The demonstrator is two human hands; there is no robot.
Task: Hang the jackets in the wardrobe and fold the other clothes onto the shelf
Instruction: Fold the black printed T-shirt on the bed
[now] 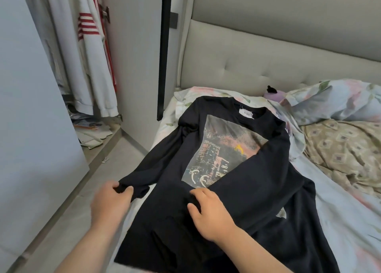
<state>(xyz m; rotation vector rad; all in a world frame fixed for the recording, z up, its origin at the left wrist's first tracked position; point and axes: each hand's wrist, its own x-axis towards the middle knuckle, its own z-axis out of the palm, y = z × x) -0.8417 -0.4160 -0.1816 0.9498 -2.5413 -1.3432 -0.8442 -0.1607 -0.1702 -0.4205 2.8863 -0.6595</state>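
Mostly the bed (340, 221) fills the middle and right of the frame. The open wardrobe (134, 46) stands upper left, with pale clothes (88, 66) hanging inside. A black shirt (257, 190) lies spread on the bed at centre, print up. The left hand (112, 200) pinches its sleeve cuff at lower left, and the right hand (208, 213) grasps a fabric fold at lower centre.

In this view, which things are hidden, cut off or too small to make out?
1. Hem of the shirt: head view, partly past the bottom edge, partly under the forearms.
2. Text on the label: head view, too small.
3. Shelf: not seen; the door hides much of the wardrobe.
4. Toy: mostly behind the pillow.
5. Cuff of the folded sleeve: under the right hand.
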